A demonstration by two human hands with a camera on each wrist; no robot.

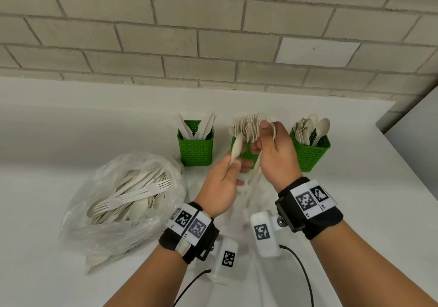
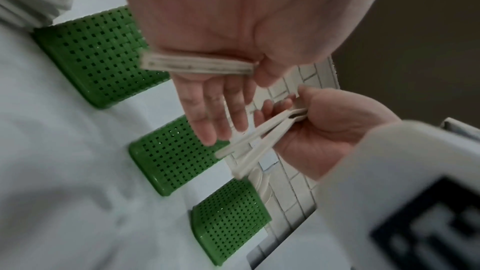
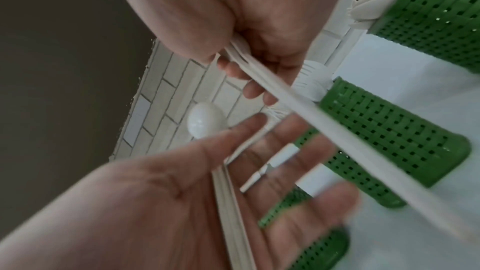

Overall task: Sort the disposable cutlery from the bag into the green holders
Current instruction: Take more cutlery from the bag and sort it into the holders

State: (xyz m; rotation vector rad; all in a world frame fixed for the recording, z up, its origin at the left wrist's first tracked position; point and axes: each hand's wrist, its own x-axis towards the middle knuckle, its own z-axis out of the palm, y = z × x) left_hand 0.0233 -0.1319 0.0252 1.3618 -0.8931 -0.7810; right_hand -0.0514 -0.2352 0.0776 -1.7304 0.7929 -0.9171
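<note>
Three green holders stand in a row by the wall: the left holder (image 1: 195, 151) has knives, the middle holder (image 1: 247, 156) has forks and sits partly behind my hands, the right holder (image 1: 310, 157) has spoons. In front of the middle holder, my left hand (image 1: 233, 168) pinches a small bundle of spoons (image 1: 237, 149) between thumb and palm, fingers stretched out (image 2: 207, 110). My right hand (image 1: 264, 140) grips a few cutlery pieces (image 3: 288, 98) by their handles, which point down; their heads are hidden in my fist. A clear plastic bag (image 1: 106, 226) of forks and spoons lies at the left.
The white counter (image 1: 355, 200) meets a pale brick wall (image 1: 213, 46) behind the holders and ends in an edge at the right. Wrist cameras with black cables hang under both forearms near the front.
</note>
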